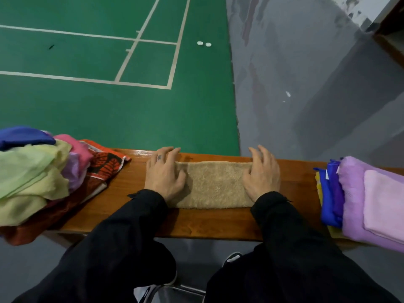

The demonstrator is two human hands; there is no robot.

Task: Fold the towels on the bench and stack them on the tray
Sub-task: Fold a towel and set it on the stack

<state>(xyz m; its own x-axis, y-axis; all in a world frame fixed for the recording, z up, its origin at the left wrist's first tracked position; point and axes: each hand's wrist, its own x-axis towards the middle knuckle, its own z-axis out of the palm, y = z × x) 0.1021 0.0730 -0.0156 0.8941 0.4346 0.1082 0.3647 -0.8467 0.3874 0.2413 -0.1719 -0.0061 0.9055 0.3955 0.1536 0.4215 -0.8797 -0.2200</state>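
A tan towel (213, 184) lies folded into a long strip across the middle of the wooden bench (135, 206). My left hand (165, 171) lies flat over the strip's left end with its fingers spread. At the other end my right hand (261, 173) rests in the same way, fingers straight. A loose heap of unfolded towels (32, 173) in green, pink, blue and orange sits on the bench at the left. A stack of folded towels (367, 200) in purple, pink and blue stands at the right. Whatever tray lies under that stack is hidden.
Beyond the bench lie a green court floor (109, 106) with white lines and a grey floor (306, 84). Two small white objects (204, 43) lie on the court far off. My knees and a shoe (232, 258) show below the bench's near edge.
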